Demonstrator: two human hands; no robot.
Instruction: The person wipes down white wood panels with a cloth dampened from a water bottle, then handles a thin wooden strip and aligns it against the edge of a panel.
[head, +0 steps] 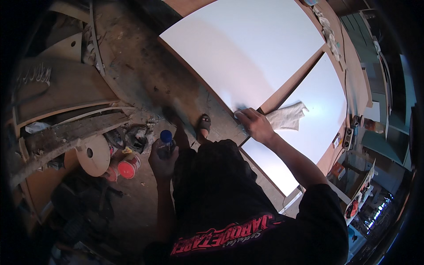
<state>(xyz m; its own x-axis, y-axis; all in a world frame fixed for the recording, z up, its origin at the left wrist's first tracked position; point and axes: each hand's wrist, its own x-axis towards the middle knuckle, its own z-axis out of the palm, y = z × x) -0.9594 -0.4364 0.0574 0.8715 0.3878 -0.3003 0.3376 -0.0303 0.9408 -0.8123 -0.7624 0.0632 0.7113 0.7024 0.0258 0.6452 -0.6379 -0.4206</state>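
Observation:
My left hand (163, 161) is closed around a clear plastic bottle (165, 147) with a blue cap, held upright beside my leg. My right hand (254, 124) is at the near edge of a large white panel (245, 53), its fingers pinching a small pale wad (237, 113), perhaps cloth, against the panel's corner. A second white panel (321, 99) lies beside the first, with a wedge-shaped gap between them. On it, just past my right wrist, lies a crumpled whitish cloth (288, 116).
A wooden board (357, 76) runs beneath the panels' far side, bearing rags, a cable and a power strip (347, 139). Left on the floor are a red-lidded tub (127, 169), a round disc (93, 155), plastic bags and a rough plank (73, 135).

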